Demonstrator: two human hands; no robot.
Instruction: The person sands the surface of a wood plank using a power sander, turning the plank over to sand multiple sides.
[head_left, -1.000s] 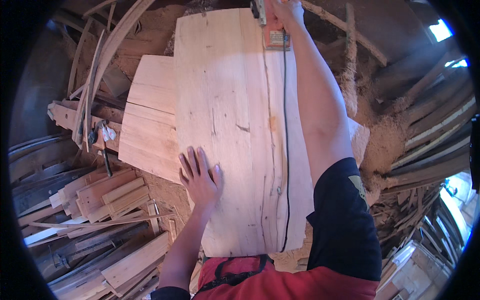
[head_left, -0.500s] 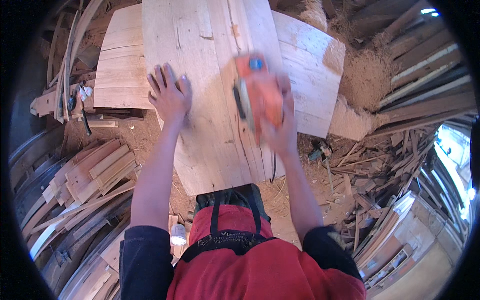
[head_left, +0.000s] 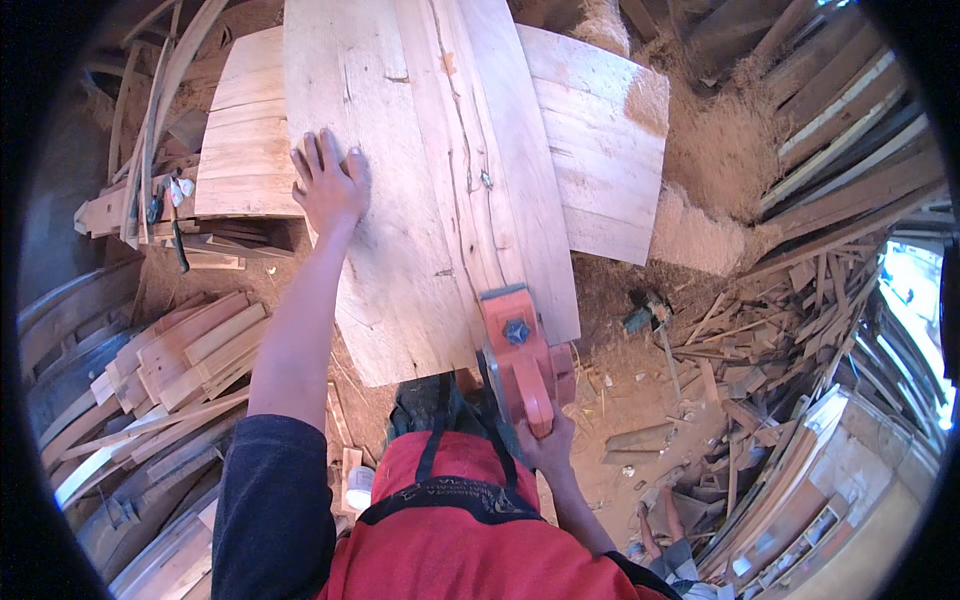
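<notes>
Fingers of the left hand [head_left: 328, 185] lay spread flat on one wide pale plank [head_left: 420, 170], gripping nothing. One right hand [head_left: 548, 445] was closed around the rear handle of one orange electric planer [head_left: 520, 360] at the plank's near end. Two stacks of cut boards [head_left: 180, 350] lay nearby at the left.

A wide board [head_left: 420, 180] is laid lengthwise ahead of the person, over shorter planks [head_left: 600, 150] that jut out on both sides. The left hand [head_left: 330, 185] is pressed flat on the board's left part. A power planer [head_left: 520, 365] is set at the near right edge, gripped from behind by the right hand [head_left: 548, 450]. Stacked offcuts [head_left: 180, 350] are piled to the left, scrap wood [head_left: 780, 340] to the right.
</notes>
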